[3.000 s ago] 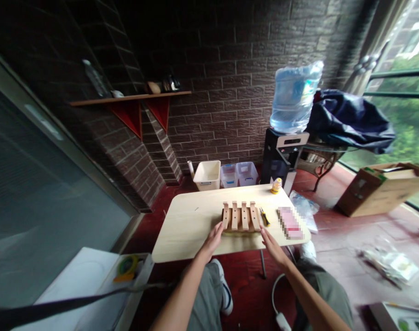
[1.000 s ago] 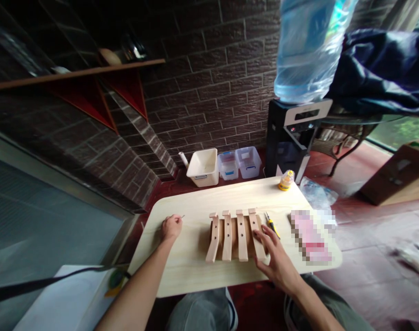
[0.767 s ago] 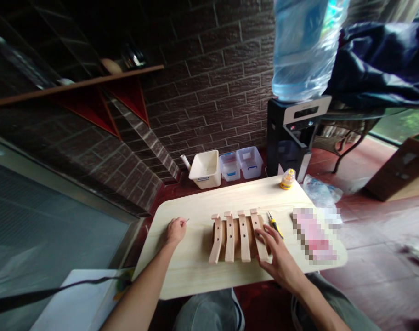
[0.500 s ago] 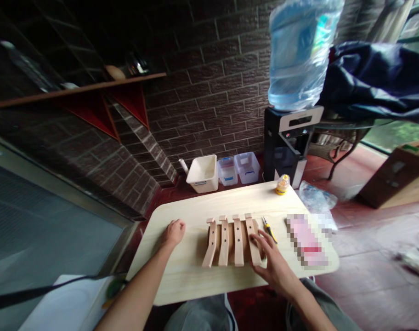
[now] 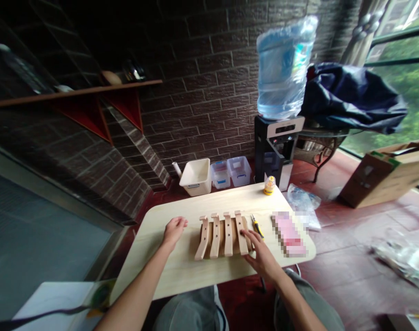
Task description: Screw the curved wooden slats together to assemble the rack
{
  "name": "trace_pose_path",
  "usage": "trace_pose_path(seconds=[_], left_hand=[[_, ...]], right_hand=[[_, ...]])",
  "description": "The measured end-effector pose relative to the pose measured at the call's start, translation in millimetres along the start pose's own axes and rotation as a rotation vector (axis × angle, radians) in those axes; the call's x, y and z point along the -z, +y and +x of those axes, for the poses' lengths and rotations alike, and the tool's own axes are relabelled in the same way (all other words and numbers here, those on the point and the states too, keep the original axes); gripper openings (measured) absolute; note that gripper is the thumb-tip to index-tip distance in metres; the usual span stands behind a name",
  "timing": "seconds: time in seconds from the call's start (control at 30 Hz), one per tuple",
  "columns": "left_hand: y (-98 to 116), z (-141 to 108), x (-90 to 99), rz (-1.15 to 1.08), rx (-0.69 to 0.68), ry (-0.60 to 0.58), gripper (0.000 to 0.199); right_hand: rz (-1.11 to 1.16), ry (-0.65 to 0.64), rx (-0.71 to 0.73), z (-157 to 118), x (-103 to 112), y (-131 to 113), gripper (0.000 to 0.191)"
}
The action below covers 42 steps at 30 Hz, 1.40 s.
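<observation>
Several bent wooden slats point(image 5: 229, 236) with holes stand side by side on a brown block point(image 5: 208, 240) in the middle of the table. My right hand point(image 5: 263, 257) is at the block's right end, its fingers and thumb on the rightmost wooden slat point(image 5: 240, 233). Left of the block, my left hand point(image 5: 174, 231) rests on the tabletop with its fingers curled in. Whatever those fingers may hold is hidden. A yellow-and-black screwdriver point(image 5: 257, 227) lies on the table just beyond my right hand.
On the pale wooden table point(image 5: 177, 271) are a small yellow-capped container point(image 5: 269, 186) and a blurred pink item point(image 5: 289, 233). Behind it are a cream bin point(image 5: 196, 178), two clear bins and a water dispenser point(image 5: 276, 147). A cardboard box point(image 5: 382, 177) stands at right.
The whole view has shifted, so the table and the things on it appear a little further left. Both hands keep nearly the same pose, and the slats stay in place.
</observation>
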<state>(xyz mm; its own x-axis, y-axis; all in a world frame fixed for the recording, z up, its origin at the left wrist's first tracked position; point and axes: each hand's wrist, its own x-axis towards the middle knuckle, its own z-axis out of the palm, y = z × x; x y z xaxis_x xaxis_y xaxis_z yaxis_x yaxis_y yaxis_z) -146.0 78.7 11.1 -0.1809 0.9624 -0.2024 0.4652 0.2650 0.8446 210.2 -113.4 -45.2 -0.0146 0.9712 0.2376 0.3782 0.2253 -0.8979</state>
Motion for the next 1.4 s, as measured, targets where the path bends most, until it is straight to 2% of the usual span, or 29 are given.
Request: trace_pose_path(seconds=[0.2,0.37,0.47,0.63,0.87,0.97,1.23,1.4], left_hand=[[3,-59,9.2,-0.294,-0.038,-0.063,0.052],[-7,-101,-4.0,-0.426,-0.036,-0.104,0.057],[-6,-106,-15.5,-0.480,-0.046,-0.097,0.060],[8,-93,-25.2,-0.530,-0.086,-0.102,0.059],[19,-89,-36.6,-0.540,-0.113,-0.222,0.064],[19,-96,-32.6,-0.540,-0.111,-0.251,0.068],[7,-134,-2.7,-0.510,-0.055,-0.314,0.062],[-1,-158,2.1,-0.504,-0.019,-0.295,0.057]], right_hand=[[0.034,0.068,0.034,-5,-8,3,0.067],[0.060,0.151,0.009,-15,-17,1,0.061],[0.079,0.230,-0.046,-28,-24,2,0.058],[0.118,0.320,-0.112,-53,-39,0,0.055],[0.147,0.356,-0.163,-65,-46,-7,0.058],[0.154,0.363,-0.178,-64,-44,-5,0.057],[0.174,0.335,-0.208,-68,-50,1,0.065],[0.171,0.308,-0.201,-81,-54,-3,0.070]])
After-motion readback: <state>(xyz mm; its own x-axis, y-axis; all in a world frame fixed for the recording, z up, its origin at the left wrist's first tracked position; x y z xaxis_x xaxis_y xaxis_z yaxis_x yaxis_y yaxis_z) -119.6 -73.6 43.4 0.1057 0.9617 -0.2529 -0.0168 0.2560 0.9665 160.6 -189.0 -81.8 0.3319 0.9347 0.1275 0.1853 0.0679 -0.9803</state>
